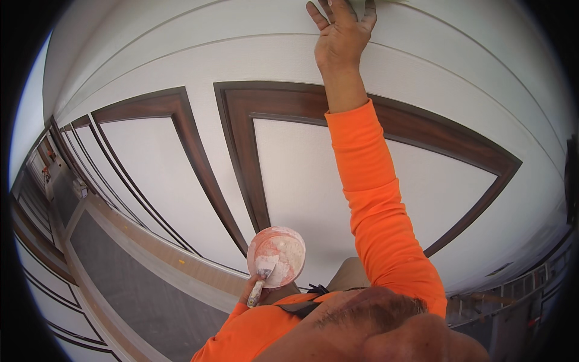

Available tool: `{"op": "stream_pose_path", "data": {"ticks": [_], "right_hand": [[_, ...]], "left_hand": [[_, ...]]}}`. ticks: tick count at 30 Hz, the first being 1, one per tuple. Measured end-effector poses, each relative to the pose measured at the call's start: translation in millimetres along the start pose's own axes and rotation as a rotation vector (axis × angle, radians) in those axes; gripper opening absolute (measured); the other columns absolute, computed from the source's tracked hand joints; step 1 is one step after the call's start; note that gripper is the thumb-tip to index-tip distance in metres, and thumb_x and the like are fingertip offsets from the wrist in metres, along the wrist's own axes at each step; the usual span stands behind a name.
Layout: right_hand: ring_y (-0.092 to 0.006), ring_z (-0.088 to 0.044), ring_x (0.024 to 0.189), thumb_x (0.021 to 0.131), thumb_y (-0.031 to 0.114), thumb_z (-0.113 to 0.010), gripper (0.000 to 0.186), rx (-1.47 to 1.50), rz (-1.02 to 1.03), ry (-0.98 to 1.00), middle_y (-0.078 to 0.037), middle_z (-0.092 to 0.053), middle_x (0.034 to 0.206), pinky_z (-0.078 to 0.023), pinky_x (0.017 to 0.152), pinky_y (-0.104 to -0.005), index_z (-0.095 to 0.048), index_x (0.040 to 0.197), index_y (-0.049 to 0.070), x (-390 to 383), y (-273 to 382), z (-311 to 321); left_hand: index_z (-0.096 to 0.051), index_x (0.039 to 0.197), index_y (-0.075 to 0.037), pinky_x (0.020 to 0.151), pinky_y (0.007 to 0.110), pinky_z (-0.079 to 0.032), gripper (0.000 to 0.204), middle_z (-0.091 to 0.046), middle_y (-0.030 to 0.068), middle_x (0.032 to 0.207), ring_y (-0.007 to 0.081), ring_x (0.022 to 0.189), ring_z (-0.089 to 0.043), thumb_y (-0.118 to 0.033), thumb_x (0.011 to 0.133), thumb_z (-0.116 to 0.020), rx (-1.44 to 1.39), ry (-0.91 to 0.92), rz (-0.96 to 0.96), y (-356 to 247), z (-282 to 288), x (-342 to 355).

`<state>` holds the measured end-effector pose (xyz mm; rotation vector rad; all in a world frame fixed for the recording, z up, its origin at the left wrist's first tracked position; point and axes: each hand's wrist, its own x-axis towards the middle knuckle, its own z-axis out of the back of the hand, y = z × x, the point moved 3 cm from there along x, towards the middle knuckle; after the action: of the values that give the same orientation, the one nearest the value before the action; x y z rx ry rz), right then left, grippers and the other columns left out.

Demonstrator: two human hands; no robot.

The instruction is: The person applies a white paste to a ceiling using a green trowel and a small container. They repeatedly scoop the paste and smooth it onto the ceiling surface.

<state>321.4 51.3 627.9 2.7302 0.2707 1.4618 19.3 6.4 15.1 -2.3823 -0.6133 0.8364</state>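
My right hand point(345, 37) reaches up against the white wall point(271, 57), at the upper edge of the view. Its fingers are bent and somewhat spread over a thin, pale green flat piece point(389, 2), most of which is out of view. Low down, in front of my body, my left hand point(248, 291) supports a round pinkish bowl point(294, 244) smeared with white paste. A putty knife point(256, 292) lies in the bowl, blade in the paste and worn handle over the rim by that hand. The bowl hides part of the fingers.
Dark brown wooden moulding frames point(238, 99) stand out from the white wall. To the left, a corridor with a grey floor covering point(139, 283) runs off, edged by a tan strip point(181, 260). A ladder-like frame point(506, 295) is at the lower right.
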Motion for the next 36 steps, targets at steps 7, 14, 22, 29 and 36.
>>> {"op": "stream_pose_path", "data": {"ticks": [7,14,22,29,36], "right_hand": [[-0.0249,-0.057,0.116,0.093,0.004,-0.074,0.089,-0.032,-0.074,-0.019,-0.018,-0.043,0.135,-0.059,0.094,-0.0426,-0.014,0.159,0.008,-14.4,-17.7,-13.5],[-0.0247,-0.056,0.117,0.093,0.003,-0.073,0.091,-0.01,-0.046,-0.013,-0.017,-0.043,0.134,-0.058,0.094,-0.0424,-0.011,0.159,0.008,-11.4,-10.9,-8.9],[-0.0244,-0.057,0.115,0.093,0.003,-0.073,0.093,0.026,-0.108,0.018,-0.017,-0.043,0.132,-0.058,0.096,-0.0442,-0.007,0.159,0.007,-17.6,-21.1,-21.3],[-0.0254,-0.059,0.114,0.091,0.005,-0.073,0.096,0.106,-0.24,0.174,-0.02,-0.043,0.14,-0.059,0.093,-0.0469,-0.005,0.159,0.008,-61.6,-13.0,-22.5],[-0.0312,-0.064,0.114,0.099,0.021,-0.055,0.061,0.133,-0.281,0.259,-0.013,-0.059,0.129,-0.061,0.083,-0.0489,-0.03,0.152,0.005,-103.8,39.3,33.9]], "left_hand": [[-0.041,0.146,0.0,0.102,0.057,-0.053,0.066,-0.061,0.019,0.136,0.0376,0.118,-0.065,-0.02,0.086,-0.062,-0.123,0.148,0.05,7.5,8.0,9.3],[-0.04,0.148,-0.001,0.104,0.059,-0.051,0.067,-0.059,0.02,0.138,0.0386,0.122,-0.062,-0.019,0.087,-0.062,-0.093,0.088,0.055,9.2,12.2,9.1],[-0.039,0.148,-0.001,0.105,0.058,-0.051,0.067,-0.059,0.0203,0.137,0.0395,0.123,-0.062,-0.018,0.086,-0.061,-0.122,0.133,0.042,9.4,10.2,11.0],[-0.04,0.146,0.001,0.102,0.057,-0.054,0.067,-0.06,0.022,0.133,0.0399,0.118,-0.064,-0.019,0.086,-0.062,-0.118,0.142,0.031,9.5,7.4,9.1],[-0.041,0.144,0.003,0.1,0.056,-0.055,0.067,-0.061,0.0236,0.13,0.0402,0.114,-0.066,-0.02,0.085,-0.063,-0.17,0.189,0.042,14.0,22.4,17.0]]}}
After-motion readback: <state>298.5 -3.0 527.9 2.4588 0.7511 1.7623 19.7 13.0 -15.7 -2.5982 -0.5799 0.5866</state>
